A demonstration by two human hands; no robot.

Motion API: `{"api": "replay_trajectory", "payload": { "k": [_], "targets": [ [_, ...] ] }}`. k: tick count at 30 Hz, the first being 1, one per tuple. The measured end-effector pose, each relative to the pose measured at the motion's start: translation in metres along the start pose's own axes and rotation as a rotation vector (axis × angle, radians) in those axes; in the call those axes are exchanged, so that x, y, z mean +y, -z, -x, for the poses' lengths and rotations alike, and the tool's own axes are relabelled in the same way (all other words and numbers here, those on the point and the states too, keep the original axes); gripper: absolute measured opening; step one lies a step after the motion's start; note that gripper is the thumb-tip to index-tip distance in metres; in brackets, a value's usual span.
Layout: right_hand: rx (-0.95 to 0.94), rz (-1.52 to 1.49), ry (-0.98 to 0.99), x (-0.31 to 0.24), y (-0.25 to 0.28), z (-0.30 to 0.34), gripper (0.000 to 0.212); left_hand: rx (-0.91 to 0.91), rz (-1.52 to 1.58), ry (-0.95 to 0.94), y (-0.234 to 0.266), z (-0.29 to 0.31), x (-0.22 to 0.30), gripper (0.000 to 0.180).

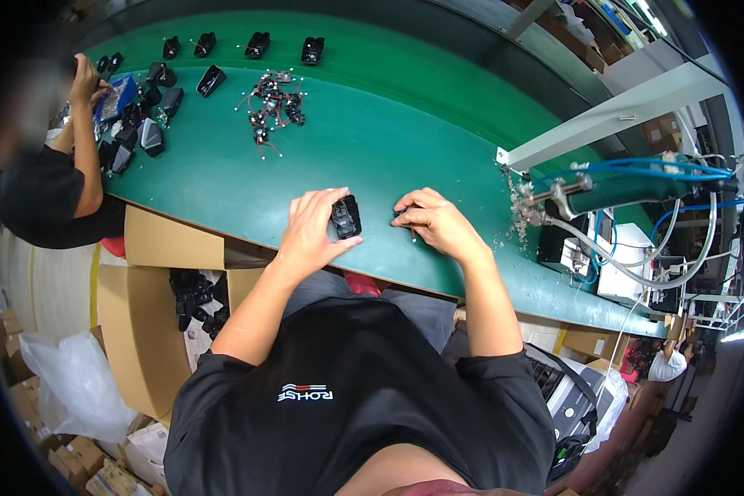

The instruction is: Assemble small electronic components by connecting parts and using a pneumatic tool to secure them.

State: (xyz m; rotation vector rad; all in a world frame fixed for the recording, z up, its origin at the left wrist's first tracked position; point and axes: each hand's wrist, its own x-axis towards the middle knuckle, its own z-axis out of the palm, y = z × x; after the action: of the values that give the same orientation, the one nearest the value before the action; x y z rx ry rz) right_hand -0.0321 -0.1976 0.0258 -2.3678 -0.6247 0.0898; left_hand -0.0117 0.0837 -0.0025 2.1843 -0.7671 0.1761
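Observation:
My left hand [310, 230] is closed around a black plastic housing [346, 217], its hollow inner side turned up, near the front edge of the green table [372, 140]. A little to the right, my right hand [434, 219] pinches a small black part with a short red wire [403, 217]. The fingers hide most of that part, so its exact kind does not show. A gap of bare tabletop separates the two hands. Beyond them lies a loose pile of small black parts with red and black wires [274, 107].
Several black housings [312, 50] line the table's far side. At left, a co-worker's hand [85, 83] is by a blue bin [117, 97]. A metal clamp with hoses [562, 194] stands at right, near scattered clear scraps [518, 217]. An open carton [136, 331] sits below left.

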Motion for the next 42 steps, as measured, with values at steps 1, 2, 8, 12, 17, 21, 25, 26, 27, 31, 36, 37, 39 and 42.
{"api": "replay_trajectory", "payload": {
  "k": [1, 2, 8, 12, 17, 21, 25, 26, 27, 31, 36, 37, 39, 42],
  "targets": [
    [0.066, 0.042, 0.04, 0.001, -0.003, 0.001, 0.024, -0.005, -0.023, -0.01, -0.001, -0.001, 0.001, 0.084],
    [0.068, 0.041, 0.037, 0.0, -0.006, 0.004, 0.024, -0.009, -0.021, -0.012, -0.001, -0.002, 0.002, 0.084],
    [0.276, -0.056, -0.104, -0.031, -0.022, 0.011, 0.018, -0.048, -0.032, -0.129, -0.011, -0.012, 0.011, 0.085],
    [0.473, -0.258, -0.138, -0.071, -0.041, 0.012, 0.023, -0.066, 0.056, -0.16, -0.016, -0.015, 0.022, 0.084],
    [0.531, -0.11, -0.149, -0.08, -0.044, 0.018, 0.023, -0.038, 0.137, -0.164, -0.022, -0.017, 0.025, 0.086],
    [0.556, 0.143, 0.002, -0.077, -0.037, 0.017, 0.02, -0.018, 0.172, -0.159, -0.019, -0.017, 0.031, 0.087],
    [0.54, 0.139, -0.006, -0.081, -0.034, 0.017, 0.02, -0.034, 0.156, -0.171, -0.016, -0.018, 0.033, 0.086],
    [0.517, 0.167, -0.003, -0.083, -0.032, 0.017, 0.019, -0.047, 0.15, -0.179, -0.015, -0.018, 0.034, 0.086],
    [0.52, 0.167, -0.005, -0.084, -0.03, 0.017, 0.019, -0.049, 0.15, -0.181, -0.015, -0.019, 0.035, 0.086],
    [0.442, 0.306, 0.027, -0.085, -0.027, 0.018, 0.017, -0.05, 0.158, -0.262, -0.015, -0.025, 0.036, 0.088],
    [0.409, 0.341, 0.002, -0.083, -0.024, 0.021, 0.016, -0.104, 0.158, -0.291, -0.022, -0.027, 0.029, 0.087],
    [0.436, 0.315, -0.003, -0.081, -0.024, 0.02, 0.016, -0.098, 0.172, -0.271, -0.023, -0.028, 0.029, 0.086],
    [0.468, 0.292, -0.011, -0.081, -0.025, 0.021, 0.015, -0.096, 0.186, -0.256, -0.024, -0.032, 0.03, 0.085],
    [0.528, 0.254, -0.128, -0.085, -0.028, 0.022, 0.016, -0.08, 0.194, -0.272, -0.023, -0.039, 0.031, 0.082]
  ]
}}
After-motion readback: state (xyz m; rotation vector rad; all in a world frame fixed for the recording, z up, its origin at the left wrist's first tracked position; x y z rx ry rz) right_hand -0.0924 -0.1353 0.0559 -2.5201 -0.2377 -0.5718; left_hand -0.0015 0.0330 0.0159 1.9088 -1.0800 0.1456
